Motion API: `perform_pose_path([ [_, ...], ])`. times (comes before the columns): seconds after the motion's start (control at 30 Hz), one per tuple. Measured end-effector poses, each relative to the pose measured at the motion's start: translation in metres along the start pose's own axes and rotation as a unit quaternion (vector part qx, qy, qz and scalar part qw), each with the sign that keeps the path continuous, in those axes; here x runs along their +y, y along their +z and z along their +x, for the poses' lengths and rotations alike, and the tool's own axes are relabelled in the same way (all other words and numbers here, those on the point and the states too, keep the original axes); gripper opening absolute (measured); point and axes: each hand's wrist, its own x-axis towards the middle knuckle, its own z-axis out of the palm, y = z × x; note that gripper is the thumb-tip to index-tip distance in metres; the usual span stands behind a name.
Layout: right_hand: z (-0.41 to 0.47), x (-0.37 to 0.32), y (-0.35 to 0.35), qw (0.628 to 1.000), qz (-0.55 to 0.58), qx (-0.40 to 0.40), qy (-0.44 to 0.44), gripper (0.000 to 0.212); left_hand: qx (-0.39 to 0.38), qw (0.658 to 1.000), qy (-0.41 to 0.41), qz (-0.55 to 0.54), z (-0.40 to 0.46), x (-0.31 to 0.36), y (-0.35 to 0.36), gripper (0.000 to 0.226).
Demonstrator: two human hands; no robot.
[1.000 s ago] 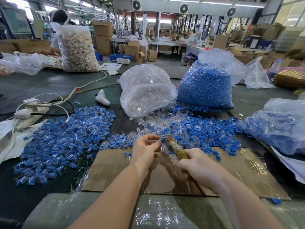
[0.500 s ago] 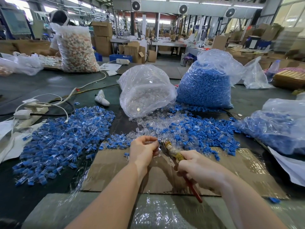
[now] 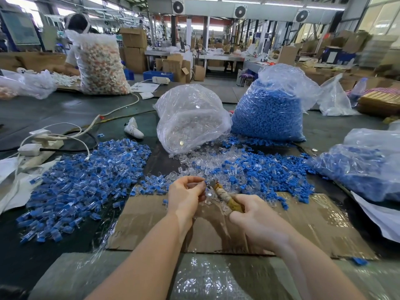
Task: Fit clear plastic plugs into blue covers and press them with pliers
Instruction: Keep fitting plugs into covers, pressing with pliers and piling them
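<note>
My left hand [image 3: 185, 194] pinches a small part at its fingertips, too small to tell clearly, right at the jaws of the pliers [image 3: 225, 195]. My right hand [image 3: 253, 215] grips the pliers' tape-wrapped handles, and the jaws point up-left toward the left fingertips. Both hands hover over a taped cardboard sheet [image 3: 313, 221]. Loose clear plugs [image 3: 207, 161] and loose blue covers [image 3: 270, 172] lie just beyond the hands. A big heap of joined blue-and-clear pieces [image 3: 86, 176] spreads to the left.
A bag of clear plugs [image 3: 190, 120] and a bag of blue covers [image 3: 270, 113] stand behind the piles. Another bag of blue parts [image 3: 368, 167] lies at the right. A power strip with cables [image 3: 39, 146] sits at the left. A person works at the far left.
The pliers' handles have closed in my right hand; the red handle that stuck out below the fist half a second ago is hidden now. My left hand stays at the jaws.
</note>
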Motion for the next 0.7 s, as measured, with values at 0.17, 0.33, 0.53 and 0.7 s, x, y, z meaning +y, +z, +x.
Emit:
perform_pose_path([
  [0.17, 0.004, 0.024, -0.004, 0.995, -0.022, 0.097, 0.029, 0.016, 0.14, 0.937, 0.156, 0.28, 0.009, 0.014, -0.029, 0.006],
  [0.33, 0.011, 0.055, -0.02, 0.967, -0.131, 0.19, 0.113, 0.033, 0.175, 0.865, 0.18, 0.434, 0.022, 0.012, -0.059, 0.02],
  [0.53, 0.013, 0.086, -0.036, 0.93, -0.239, 0.212, 0.179, 0.032, 0.178, 0.819, 0.216, 0.501, 0.017, 0.001, -0.054, 0.023],
  [0.7, 0.014, 0.106, -0.043, 0.907, -0.293, 0.209, 0.22, 0.043, 0.116, 0.852, 0.269, 0.434, 0.003, -0.004, -0.03, 0.017],
])
